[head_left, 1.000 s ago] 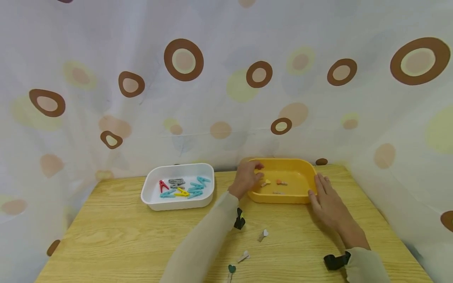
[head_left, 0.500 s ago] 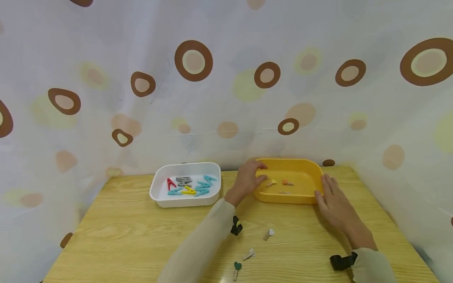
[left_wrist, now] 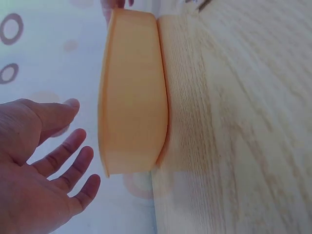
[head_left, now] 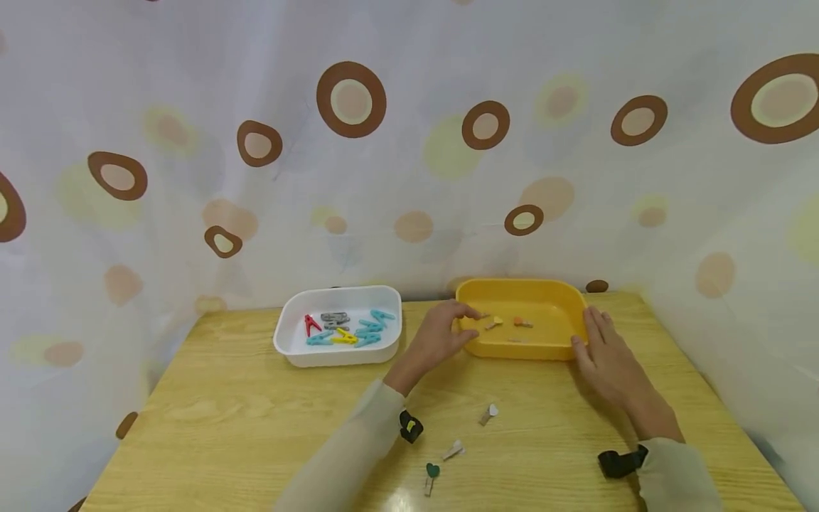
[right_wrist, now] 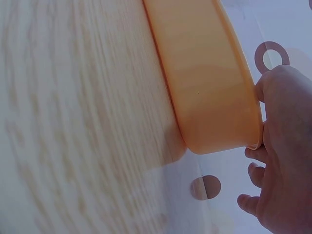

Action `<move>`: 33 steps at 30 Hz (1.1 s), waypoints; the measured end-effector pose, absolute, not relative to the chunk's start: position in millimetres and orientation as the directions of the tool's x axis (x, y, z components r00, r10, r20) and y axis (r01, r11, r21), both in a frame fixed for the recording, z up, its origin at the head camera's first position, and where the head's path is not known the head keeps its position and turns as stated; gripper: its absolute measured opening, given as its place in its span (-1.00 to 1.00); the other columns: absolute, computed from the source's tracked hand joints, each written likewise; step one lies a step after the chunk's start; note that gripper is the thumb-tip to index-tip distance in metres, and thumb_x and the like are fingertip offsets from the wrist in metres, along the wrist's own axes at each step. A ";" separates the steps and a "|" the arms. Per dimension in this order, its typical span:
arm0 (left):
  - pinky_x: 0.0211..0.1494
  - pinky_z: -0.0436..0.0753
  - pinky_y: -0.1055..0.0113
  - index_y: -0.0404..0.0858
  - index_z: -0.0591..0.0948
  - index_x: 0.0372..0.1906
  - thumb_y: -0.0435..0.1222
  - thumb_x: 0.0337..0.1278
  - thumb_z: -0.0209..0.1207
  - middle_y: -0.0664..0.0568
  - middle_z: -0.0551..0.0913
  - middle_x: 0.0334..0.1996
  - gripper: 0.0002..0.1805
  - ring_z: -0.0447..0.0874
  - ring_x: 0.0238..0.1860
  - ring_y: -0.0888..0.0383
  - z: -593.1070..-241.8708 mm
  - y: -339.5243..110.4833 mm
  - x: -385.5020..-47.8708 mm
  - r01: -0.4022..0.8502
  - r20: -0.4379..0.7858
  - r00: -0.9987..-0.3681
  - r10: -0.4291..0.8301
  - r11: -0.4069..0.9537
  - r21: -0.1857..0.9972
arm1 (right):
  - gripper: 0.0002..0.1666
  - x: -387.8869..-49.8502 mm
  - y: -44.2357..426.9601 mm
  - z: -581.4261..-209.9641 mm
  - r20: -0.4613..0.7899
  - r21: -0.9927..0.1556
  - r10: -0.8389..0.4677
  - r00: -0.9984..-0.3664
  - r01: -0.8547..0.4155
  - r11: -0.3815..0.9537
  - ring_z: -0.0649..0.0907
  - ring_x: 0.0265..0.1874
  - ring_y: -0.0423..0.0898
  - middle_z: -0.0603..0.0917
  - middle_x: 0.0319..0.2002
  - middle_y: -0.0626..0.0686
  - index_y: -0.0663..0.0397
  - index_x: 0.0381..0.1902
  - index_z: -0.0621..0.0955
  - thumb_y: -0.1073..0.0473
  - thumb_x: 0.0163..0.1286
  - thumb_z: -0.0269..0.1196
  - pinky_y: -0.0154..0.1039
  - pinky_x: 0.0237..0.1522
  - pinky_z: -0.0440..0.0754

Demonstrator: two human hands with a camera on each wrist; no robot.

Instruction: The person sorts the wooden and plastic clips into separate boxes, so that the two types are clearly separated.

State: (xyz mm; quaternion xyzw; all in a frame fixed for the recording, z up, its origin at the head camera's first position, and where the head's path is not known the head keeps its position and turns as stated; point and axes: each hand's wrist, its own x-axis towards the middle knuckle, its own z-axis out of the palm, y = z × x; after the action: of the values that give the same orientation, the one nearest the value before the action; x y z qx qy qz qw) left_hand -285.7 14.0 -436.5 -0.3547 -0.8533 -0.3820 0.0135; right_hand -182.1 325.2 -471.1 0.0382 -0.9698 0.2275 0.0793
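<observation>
A yellow tray (head_left: 515, 350) stands at the back right of the table, with several small wooden clips inside, such as one with an orange top (head_left: 519, 322) and one with a yellow top (head_left: 494, 323). My left hand (head_left: 438, 337) is beside its left end, thumb and fingers apart and holding nothing; the left wrist view shows a gap to the tray wall. My right hand (head_left: 608, 363) rests against the right end, its fingers fairly straight along the rim. On the table in front lie two white-topped clips (head_left: 489, 414) and a clip with a green heart (head_left: 432, 471).
To the left stands a white tray (head_left: 342, 355) holding blue, yellow and red plastic clothes pegs and grey metal clips. A patterned curtain (head_left: 409, 142) hangs right behind the table's back edge (head_left: 243, 311). Bare wood (head_left: 256, 419) lies at the front left.
My left hand has drawn back leftwards from over the yellow tray's left end, and a clip shows there by its fingertips. The right hand has stayed at the tray. The head view has turned slightly.
</observation>
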 end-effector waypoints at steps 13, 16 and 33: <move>0.16 0.63 0.15 -0.26 0.72 0.02 -0.33 0.33 0.34 -0.02 0.72 -0.01 -0.78 0.65 0.03 -0.04 -434.8 -13.0 -251.1 0.574 0.213 -0.728 0.652 0.408 0.710 | -0.18 -182.9 331.4 -472.5 0.188 -0.432 -0.041 -0.981 -0.120 0.894 -0.07 0.54 0.47 -0.10 0.57 0.52 0.51 0.58 -0.11 -0.04 0.71 -0.24 0.30 0.52 -0.15; 0.13 0.64 0.15 -0.23 0.72 0.02 -0.30 0.34 0.34 0.04 0.71 -0.02 -0.79 0.64 0.02 0.01 -436.3 -16.7 -243.3 0.547 0.188 -0.740 0.646 0.414 0.728 | -0.18 -183.8 332.7 -473.7 0.185 -0.427 -0.037 -0.982 -0.114 0.897 -0.08 0.54 0.47 -0.11 0.57 0.50 0.49 0.58 -0.11 -0.04 0.71 -0.23 0.31 0.52 -0.15; -0.03 0.64 0.43 -0.23 0.73 -0.08 -0.31 0.26 0.40 0.05 0.74 -0.14 -0.83 0.66 -0.13 0.19 -455.1 -16.5 -195.2 0.540 0.188 -0.746 0.639 0.416 0.731 | -0.18 -182.2 325.9 -473.6 0.173 -0.450 -0.037 -0.984 -0.112 0.886 -0.11 0.55 0.44 -0.14 0.59 0.47 0.46 0.59 -0.13 -0.05 0.71 -0.25 0.31 0.52 -0.17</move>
State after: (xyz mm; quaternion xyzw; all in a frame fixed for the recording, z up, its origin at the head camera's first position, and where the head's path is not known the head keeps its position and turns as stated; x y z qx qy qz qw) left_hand -195.2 -16.5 -455.1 -0.3511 -0.8394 -0.4105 -0.0600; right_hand -182.2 325.9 -473.6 0.0386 -0.9678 0.2356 0.0803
